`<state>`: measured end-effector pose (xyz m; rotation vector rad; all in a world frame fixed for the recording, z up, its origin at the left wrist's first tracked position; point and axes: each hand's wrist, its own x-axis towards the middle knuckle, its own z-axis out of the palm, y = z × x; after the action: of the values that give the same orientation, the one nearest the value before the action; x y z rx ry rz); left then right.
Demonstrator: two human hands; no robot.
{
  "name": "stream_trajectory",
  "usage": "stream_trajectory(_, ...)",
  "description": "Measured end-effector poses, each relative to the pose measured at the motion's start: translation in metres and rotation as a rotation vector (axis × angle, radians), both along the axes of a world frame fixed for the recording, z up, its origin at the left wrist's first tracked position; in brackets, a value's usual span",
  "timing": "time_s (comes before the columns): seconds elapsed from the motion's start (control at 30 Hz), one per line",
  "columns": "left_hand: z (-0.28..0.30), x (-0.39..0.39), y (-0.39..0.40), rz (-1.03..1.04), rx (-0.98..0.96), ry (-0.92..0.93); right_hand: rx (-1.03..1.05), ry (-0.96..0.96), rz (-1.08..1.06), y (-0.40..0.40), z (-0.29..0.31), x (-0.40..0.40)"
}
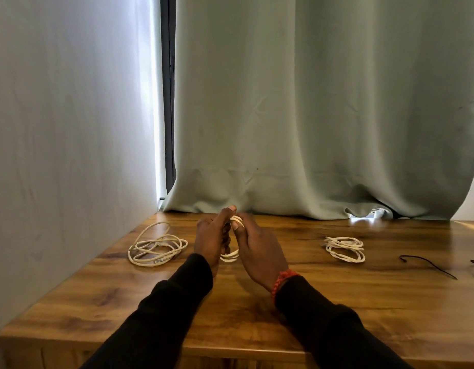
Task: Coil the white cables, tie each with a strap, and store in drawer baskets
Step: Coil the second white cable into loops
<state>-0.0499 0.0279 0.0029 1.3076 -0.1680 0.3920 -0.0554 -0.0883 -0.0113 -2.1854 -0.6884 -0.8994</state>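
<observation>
Evidently you were mid-coil: your left hand (213,239) and right hand (257,247) met above the surface (257,315), both sets of fingers curled round one small coil (230,255) of white cable held upright between the palms, its lower loops showing beneath them. Your judgement call came next: it looked wound and ready for tying, which meant one hand keeping the loops pinched while the other reached well to the right for a strap (427,265), thin, dark and limp. A loose cable (157,247) lay to the left in wide slack loops, smooth and rubbery-looking. A tighter coil (345,249) lay to the right; whether it was tied, you could not tell. The wood was glossy, grained, warm brown. No drawer baskets showed.
</observation>
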Motion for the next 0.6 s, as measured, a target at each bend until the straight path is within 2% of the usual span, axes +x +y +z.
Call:
stream_trajectory(0.1, 0.000, 0.001, -0.004, -0.042, 0.000, 0.001, -0.003, 0.008, 0.016, -0.004, -0.001, 0.001)
stream_trajectory(0.23, 0.003, 0.000, -0.010, -0.218, -0.096, 0.046, 0.060, 0.029, -0.057, -0.016, -0.002, 0.009)
stream_trajectory(0.33, 0.005, 0.001, -0.011, -0.285, -0.096, 0.055, 0.064, 0.037, -0.069, -0.026, -0.002, 0.012)
stream_trajectory(0.47, 0.005, -0.001, -0.013, -0.308, -0.091, 0.050, 0.148, 0.140, 0.065, -0.030, -0.002, 0.010)
stream_trajectory(0.6, 0.002, 0.004, -0.014, -0.312, -0.188, 0.050, 0.348, 0.313, 0.186, -0.030, 0.002, 0.009)
